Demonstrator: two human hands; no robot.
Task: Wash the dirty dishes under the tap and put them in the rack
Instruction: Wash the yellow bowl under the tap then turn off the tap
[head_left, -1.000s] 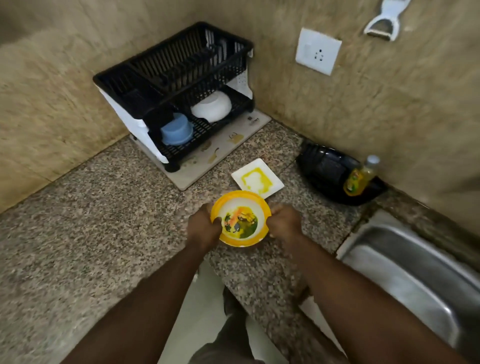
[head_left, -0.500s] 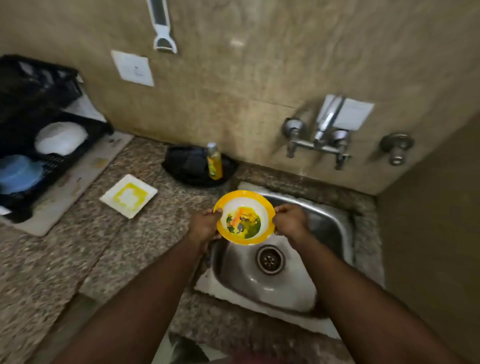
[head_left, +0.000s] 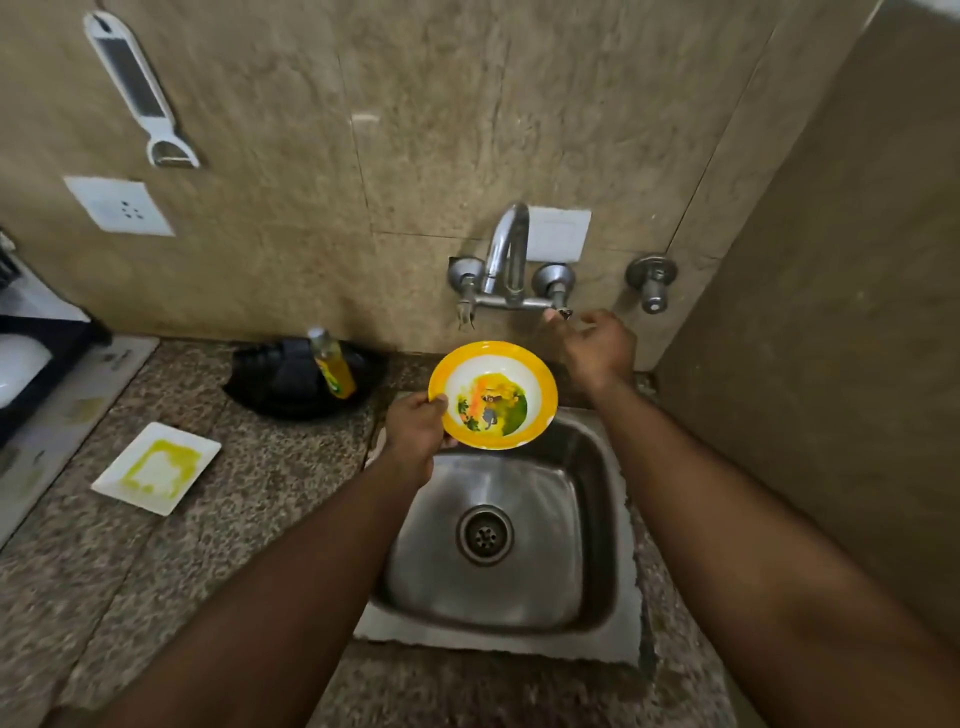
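A yellow-rimmed bowl (head_left: 492, 395) with a coloured picture inside hangs over the back of the steel sink (head_left: 592, 519), below the wall tap (head_left: 506, 249). My left hand (head_left: 415, 434) grips the bowl's left rim. My right hand (head_left: 597, 345) is at the tap's right handle (head_left: 558, 306), fingers curled around it. No water is visible. A white square plate (head_left: 156, 467) smeared with yellow lies on the counter to the left. The black dish rack (head_left: 47, 332) shows at the far left edge, with a white bowl (head_left: 21, 364) inside.
A black dish (head_left: 291, 379) holding a yellow soap bottle (head_left: 332, 364) sits at the wall, left of the sink. A second valve (head_left: 652, 280) is right of the tap. A brown side wall (head_left: 831, 364) closes the right. A grater (head_left: 137, 98) hangs above a socket (head_left: 119, 205).
My right hand has let go of the bowl and moved up to the tap's right handle. My left hand alone holds the bowl, now nearer the tap. The view has shifted right.
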